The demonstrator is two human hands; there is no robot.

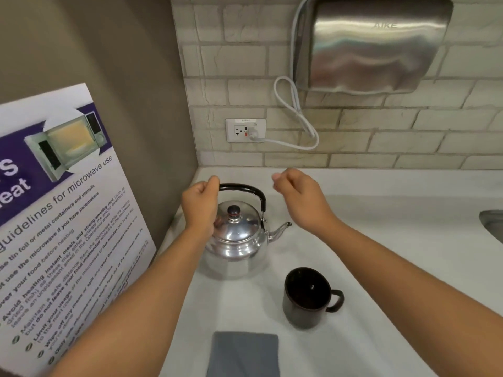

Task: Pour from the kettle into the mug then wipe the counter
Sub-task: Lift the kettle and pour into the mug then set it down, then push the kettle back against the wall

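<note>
A shiny steel kettle (236, 238) with a black arched handle stands on the white counter (381, 254), spout pointing right. My left hand (200, 205) is closed around the left end of that handle. My right hand (299, 198) hovers to the right of the kettle above the spout, fingers loosely curled, holding nothing. A dark mug (309, 296) stands upright in front and to the right of the kettle, handle to the right. A folded grey cloth (243, 355) lies flat near the counter's front edge.
A microwave guidelines poster (60, 227) hangs on the left side wall. On the tiled back wall are a steel hand dryer (373, 44), its looped cord (296, 115) and an outlet (245, 130). A sink edge (492, 224) shows at the far right.
</note>
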